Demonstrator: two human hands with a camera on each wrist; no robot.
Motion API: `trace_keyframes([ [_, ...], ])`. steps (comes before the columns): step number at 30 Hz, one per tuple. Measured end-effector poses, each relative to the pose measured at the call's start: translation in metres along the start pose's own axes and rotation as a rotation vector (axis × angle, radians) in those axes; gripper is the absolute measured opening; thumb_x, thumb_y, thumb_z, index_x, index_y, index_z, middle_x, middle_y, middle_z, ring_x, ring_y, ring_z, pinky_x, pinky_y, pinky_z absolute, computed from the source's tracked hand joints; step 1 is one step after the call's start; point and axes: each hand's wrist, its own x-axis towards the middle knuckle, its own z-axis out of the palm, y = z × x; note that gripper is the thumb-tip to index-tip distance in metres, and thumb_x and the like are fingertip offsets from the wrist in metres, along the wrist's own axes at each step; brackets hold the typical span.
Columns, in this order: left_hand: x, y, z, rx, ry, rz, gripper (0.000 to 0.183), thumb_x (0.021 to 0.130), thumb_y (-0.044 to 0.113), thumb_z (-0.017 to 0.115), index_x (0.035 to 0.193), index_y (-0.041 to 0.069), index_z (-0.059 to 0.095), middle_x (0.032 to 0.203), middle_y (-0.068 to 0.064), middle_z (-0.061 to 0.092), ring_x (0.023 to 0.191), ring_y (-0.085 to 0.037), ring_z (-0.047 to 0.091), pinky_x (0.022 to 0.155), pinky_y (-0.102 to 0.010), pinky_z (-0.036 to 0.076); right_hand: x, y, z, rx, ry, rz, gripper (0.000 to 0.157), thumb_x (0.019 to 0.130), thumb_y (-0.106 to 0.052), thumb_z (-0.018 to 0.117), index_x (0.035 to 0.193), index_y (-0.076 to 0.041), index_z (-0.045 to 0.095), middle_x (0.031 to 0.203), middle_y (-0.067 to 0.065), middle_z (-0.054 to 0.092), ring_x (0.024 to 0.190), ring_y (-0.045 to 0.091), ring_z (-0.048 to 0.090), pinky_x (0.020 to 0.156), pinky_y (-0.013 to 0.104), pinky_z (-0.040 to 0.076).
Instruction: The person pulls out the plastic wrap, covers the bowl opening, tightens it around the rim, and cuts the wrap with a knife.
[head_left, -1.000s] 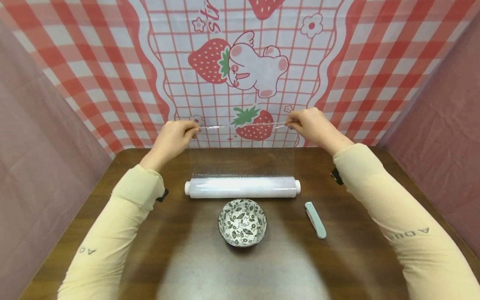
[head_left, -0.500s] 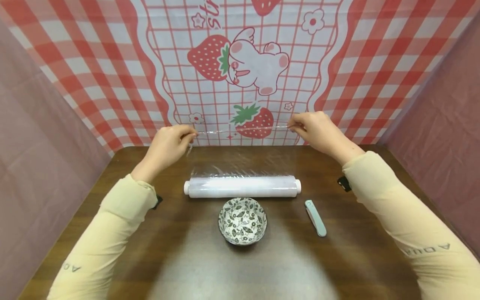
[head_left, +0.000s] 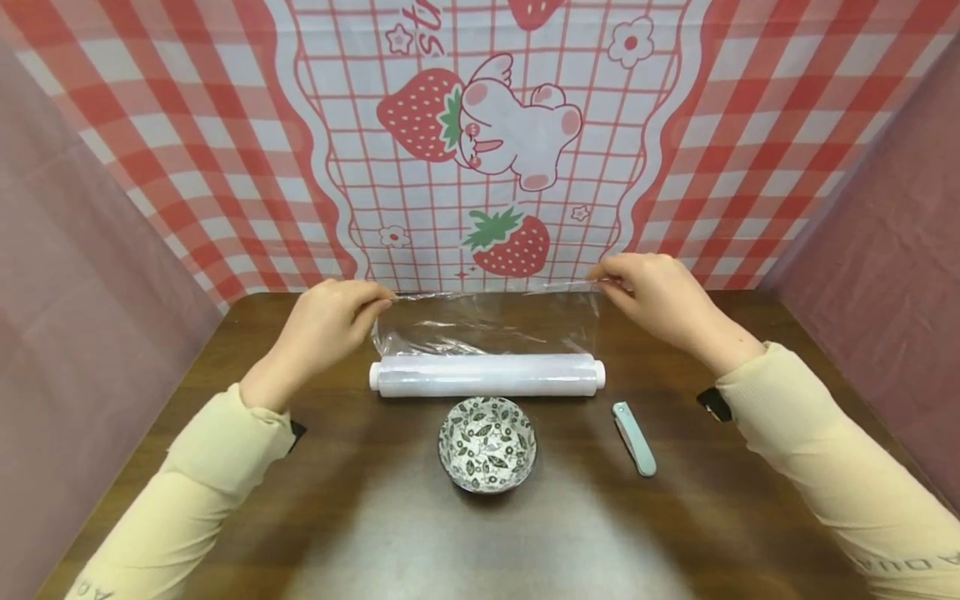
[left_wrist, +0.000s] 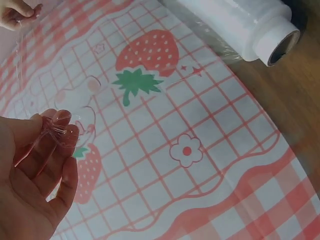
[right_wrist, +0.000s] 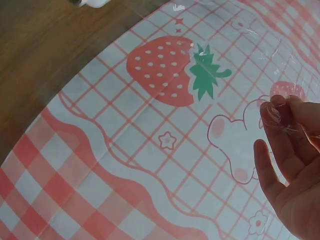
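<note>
A sheet of clear plastic wrap (head_left: 487,321) stretches up from its white roll (head_left: 487,375), which lies crosswise on the table. My left hand (head_left: 326,329) pinches the sheet's left corner between thumb and fingers; in the left wrist view, gathered film shows at the fingertips (left_wrist: 62,131). At the opposite corner, my right hand (head_left: 663,296) pinches the same edge, with crinkled film between thumb and forefinger in the right wrist view. Wrinkles run through the film near the roll's left half. A patterned bowl (head_left: 487,446) stands just in front of the roll.
A folded pale-blue knife (head_left: 634,439) lies right of the bowl on the dark wooden table (head_left: 480,550). Behind the table hangs a red-and-white strawberry cloth (head_left: 517,125). Pink curtains (head_left: 877,192) close off both sides.
Both hands have come down and nearer with the film's edge, moving slightly apart. The film between edge and roll has grown shorter and more wrinkled. Roll, bowl and knife stay put.
</note>
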Motion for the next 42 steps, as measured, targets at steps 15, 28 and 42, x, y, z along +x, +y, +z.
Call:
trace_keyframes([
  [15,-0.028,0.014,0.0,0.015,0.088,0.103,0.007,0.083,0.014,0.063,0.086,0.011,0.069,0.076,0.003,0.067,0.063,-0.012,0.056,0.06,-0.031,0.042,-0.037,-0.008,0.005,-0.03,0.072,-0.12,0.01,0.079,-0.013,0.067,0.089,-0.017,0.069,0.075,-0.006,0.066,0.066,0.012,0.051,0.061,0.033,0.042],
  [28,-0.056,0.025,0.002,0.012,0.102,0.16,0.008,0.082,0.014,0.062,0.085,0.01,0.068,0.077,0.003,0.065,0.067,-0.014,0.059,0.059,-0.031,0.041,-0.061,-0.02,0.009,-0.035,0.136,-0.3,0.017,0.07,-0.006,0.071,0.085,-0.014,0.067,0.077,-0.006,0.065,0.073,0.016,0.06,0.072,0.034,0.046],
  [42,-0.088,0.037,0.005,0.046,0.088,0.182,0.013,0.079,0.015,0.063,0.091,0.013,0.067,0.078,0.003,0.064,0.068,-0.015,0.059,0.062,-0.035,0.046,-0.08,-0.034,0.016,-0.034,0.138,-0.386,0.012,0.077,-0.011,0.064,0.089,-0.011,0.066,0.076,-0.005,0.063,0.071,0.014,0.059,0.072,0.033,0.045],
])
